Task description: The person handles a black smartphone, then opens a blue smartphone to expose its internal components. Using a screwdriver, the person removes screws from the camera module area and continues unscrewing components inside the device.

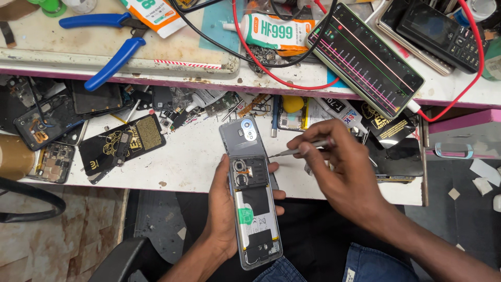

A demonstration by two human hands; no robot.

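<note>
Down at the bottom centre of the frame, the left hand (222, 209) cradles an opened smartphone (254, 209) from beneath, fingers curled round its right edge, clasped firmly. The phone's long axis runs almost straight up the frame, tilted slightly left at the top, camera end pointing away toward the bench, insides and battery facing up. Its grey back cover (240, 137) lies just above it, overlapping the top end. Just right of centre, the right hand (334, 167) pinches a slim screwdriver (301, 149), fingers tight around the shaft; the tool lies nearly level, tip pointing left and sitting at the phone's upper right edge beside the camera module. Beyond, the white workbench (182, 162) carries a black antistatic pouch (122, 146) at centre left and stripped phone frames (47, 125) at the left. Further up, blue-handled pliers (112, 44) sit at upper left, a glue tube (271, 32) at upper centre, a lit phone with a striped screen (365, 57) at upper right, and a red wire (250, 57) looping between.
</note>
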